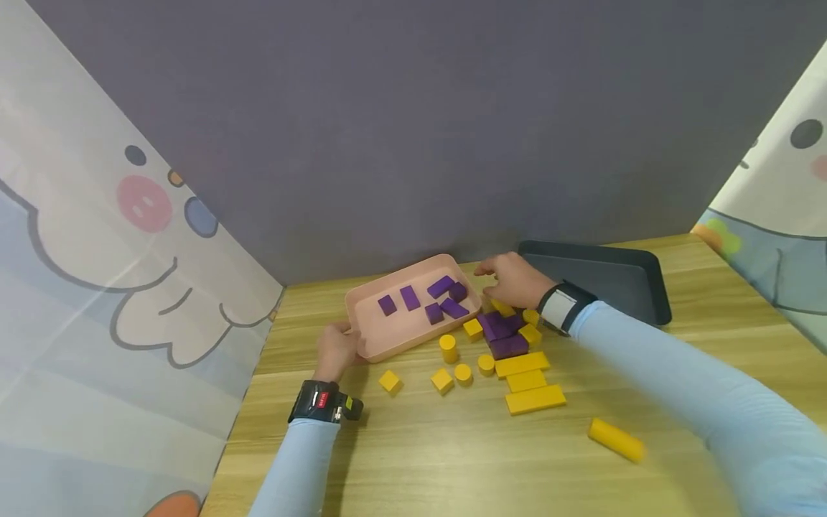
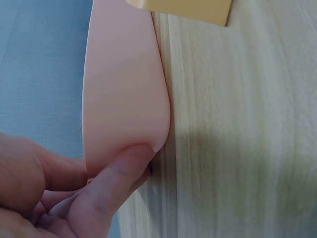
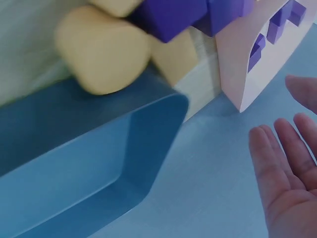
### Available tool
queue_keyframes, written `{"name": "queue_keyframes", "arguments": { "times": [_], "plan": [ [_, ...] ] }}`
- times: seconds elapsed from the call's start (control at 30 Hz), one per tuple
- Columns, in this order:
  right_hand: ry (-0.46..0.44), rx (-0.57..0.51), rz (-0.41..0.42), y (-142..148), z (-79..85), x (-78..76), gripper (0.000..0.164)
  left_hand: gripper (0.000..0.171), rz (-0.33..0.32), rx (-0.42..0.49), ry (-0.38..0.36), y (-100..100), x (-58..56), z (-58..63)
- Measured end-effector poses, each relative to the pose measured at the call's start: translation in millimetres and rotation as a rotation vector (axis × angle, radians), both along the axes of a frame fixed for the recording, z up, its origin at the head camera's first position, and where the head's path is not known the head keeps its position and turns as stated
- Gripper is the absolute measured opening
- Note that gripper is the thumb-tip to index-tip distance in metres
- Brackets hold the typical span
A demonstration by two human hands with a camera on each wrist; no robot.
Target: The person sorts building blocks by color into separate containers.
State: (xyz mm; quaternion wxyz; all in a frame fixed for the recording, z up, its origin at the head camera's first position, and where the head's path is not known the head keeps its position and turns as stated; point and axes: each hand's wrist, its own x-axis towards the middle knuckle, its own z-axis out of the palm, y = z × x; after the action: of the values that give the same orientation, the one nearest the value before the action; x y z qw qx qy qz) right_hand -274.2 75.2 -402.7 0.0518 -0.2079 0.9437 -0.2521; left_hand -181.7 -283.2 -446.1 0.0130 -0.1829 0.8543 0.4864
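My left hand (image 1: 336, 352) is at the near left corner of a pink tray (image 1: 388, 334). In the left wrist view, the thumb of that hand (image 2: 109, 191) lies against the tray's outer wall (image 2: 121, 84) and the fingers pinch the corner. Several purple blocks (image 1: 441, 286) lie inside the tray. My right hand (image 1: 515, 278) hovers off the tray's right end, above the near pile, fingers spread from the thumb. In the right wrist view, nothing sits between its fingers (image 3: 285, 171).
A dark grey tray (image 1: 588, 276) stands at the right, partly behind the right forearm. Purple blocks (image 1: 509, 347) and yellow blocks (image 1: 530, 400) are heaped and scattered between and before the trays. One yellow cylinder (image 1: 616, 439) lies nearer the front right. A grey wall rises behind.
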Motion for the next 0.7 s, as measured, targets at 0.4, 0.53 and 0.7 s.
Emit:
{"name": "queue_keyframes", "arguments": {
  "times": [0.4, 0.53, 0.7],
  "plan": [
    [-0.113, 0.077, 0.089, 14, -10.3, 38.3, 0.057, 0.047, 0.014, -0.044, -0.014, -6, 2.7, 1.8],
    [-0.168, 0.083, 0.089, 1, -17.0, 48.4, 0.065, 0.046, 0.01, -0.053, -0.017, -5, 2.4, 0.7],
    [-0.158, 0.116, 0.062, -9, -21.1, 53.6, 0.069, 0.045, 0.001, -0.044, -0.015, -1, 1.5, 1.0]
  ]
}}
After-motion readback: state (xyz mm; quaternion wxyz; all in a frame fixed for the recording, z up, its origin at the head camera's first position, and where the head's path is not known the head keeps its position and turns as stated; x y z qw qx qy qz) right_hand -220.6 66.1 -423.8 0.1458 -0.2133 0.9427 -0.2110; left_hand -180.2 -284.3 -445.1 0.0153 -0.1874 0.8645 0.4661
